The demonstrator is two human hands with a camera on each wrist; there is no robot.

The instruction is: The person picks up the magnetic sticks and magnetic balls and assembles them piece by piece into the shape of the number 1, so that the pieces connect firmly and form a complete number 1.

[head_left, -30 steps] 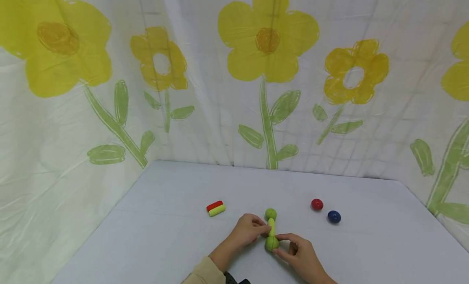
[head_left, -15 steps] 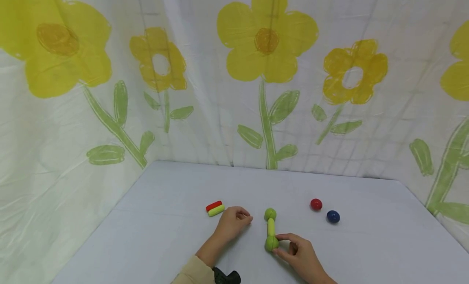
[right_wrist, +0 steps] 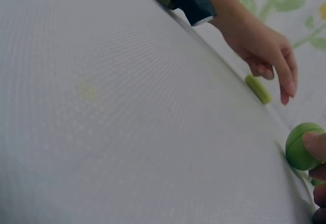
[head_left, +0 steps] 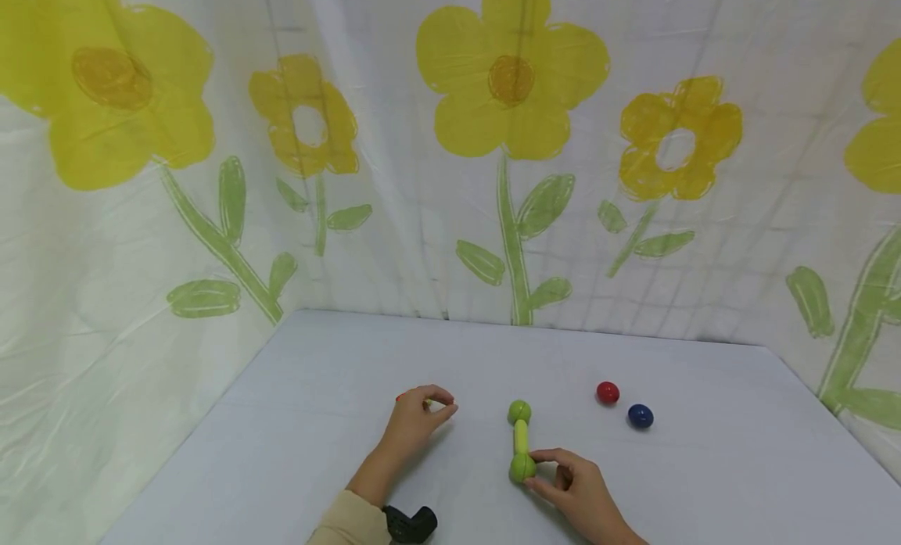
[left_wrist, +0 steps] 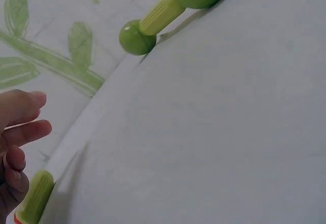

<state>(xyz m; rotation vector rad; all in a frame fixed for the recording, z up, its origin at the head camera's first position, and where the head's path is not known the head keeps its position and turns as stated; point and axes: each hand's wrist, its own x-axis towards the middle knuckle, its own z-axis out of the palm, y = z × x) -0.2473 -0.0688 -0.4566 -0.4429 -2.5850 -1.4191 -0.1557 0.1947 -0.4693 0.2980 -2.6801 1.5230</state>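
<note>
My right hand (head_left: pixel 580 490) pinches the near green ball (head_left: pixel 522 467) between thumb and forefinger on the table. A yellow-green ribbed stick (head_left: pixel 521 437) runs from this ball to a second green ball (head_left: pixel 519 411) farther away, the three in a row. To the left, my left hand (head_left: pixel 411 424) hovers with loosely bent fingers and nothing between them. It mostly covers a red stick (head_left: pixel 399 397) and another yellow-green stick (left_wrist: pixel 36 197) that lie side by side; in the left wrist view the latter is just below the fingertips.
On the right of the white-covered table (head_left: pixel 704 467) lie a glossy red ball (head_left: pixel 608 392) and a dark blue ball (head_left: pixel 640 416). A curtain (head_left: pixel 394 279) with printed flowers hangs behind the table. A black device (head_left: pixel 411 523) sits on my left wrist.
My left hand has let go of the middle stick and moved left, over the red and yellow-green pair. My right hand has stayed at the near green ball.
</note>
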